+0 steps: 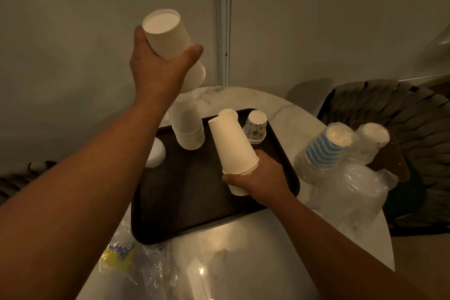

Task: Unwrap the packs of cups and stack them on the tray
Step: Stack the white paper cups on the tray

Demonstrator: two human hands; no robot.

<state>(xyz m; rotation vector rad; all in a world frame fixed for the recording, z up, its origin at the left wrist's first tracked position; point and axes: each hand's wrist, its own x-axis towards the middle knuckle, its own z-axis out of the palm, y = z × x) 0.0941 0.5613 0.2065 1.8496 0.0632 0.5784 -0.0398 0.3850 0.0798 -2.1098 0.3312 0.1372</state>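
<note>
Progress approx. midway: dark rectangular plastic tray holds tall white paper-cup stack w/ left hand gripping raised white cups above it, right hand gripping white cups over tray's right side; blue-striped wrapped pack right of tray unopened.

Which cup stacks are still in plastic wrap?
The two right of the tray on the table: the blue-striped stack and the white stack behind it. Stacks on the tray and in both hands are bare.
</note>
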